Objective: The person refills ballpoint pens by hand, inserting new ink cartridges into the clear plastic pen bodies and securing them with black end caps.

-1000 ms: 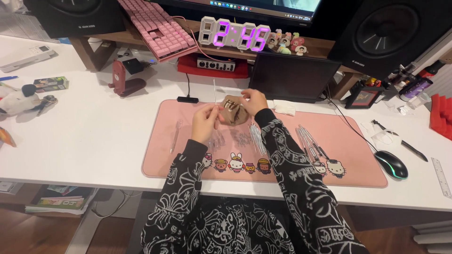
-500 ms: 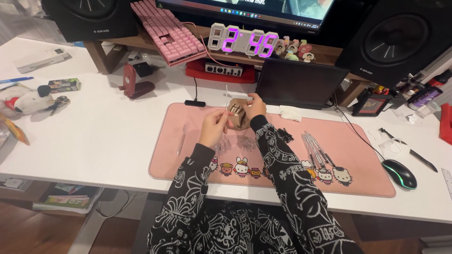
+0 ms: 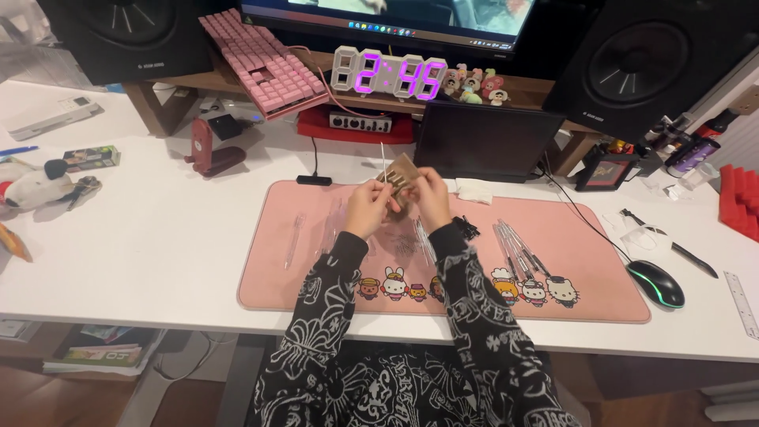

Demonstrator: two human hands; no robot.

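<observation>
Both hands are raised together over the far middle of a pink desk mat (image 3: 316,273). My left hand (image 3: 366,207) and my right hand (image 3: 432,196) both pinch a small brown card-like packet (image 3: 399,175), tilted upward. A thin white stick (image 3: 383,160) stands up from it at the left. Several clear pens or tubes (image 3: 515,245) lie on the mat to the right of my right forearm, and one clear pen (image 3: 295,239) lies to the left. Both sleeves are black with white patterns.
Behind the mat stand a dark tablet (image 3: 486,142), a digital clock (image 3: 389,75), a tilted pink keyboard (image 3: 265,62) and two black speakers (image 3: 656,63). A glowing mouse (image 3: 655,283) sits right of the mat. A red stand (image 3: 209,150) and a plush toy (image 3: 35,186) are at the left.
The camera has come closer and shifted. Both hands stay together on the brown packet, held a little higher and farther over the mat.
</observation>
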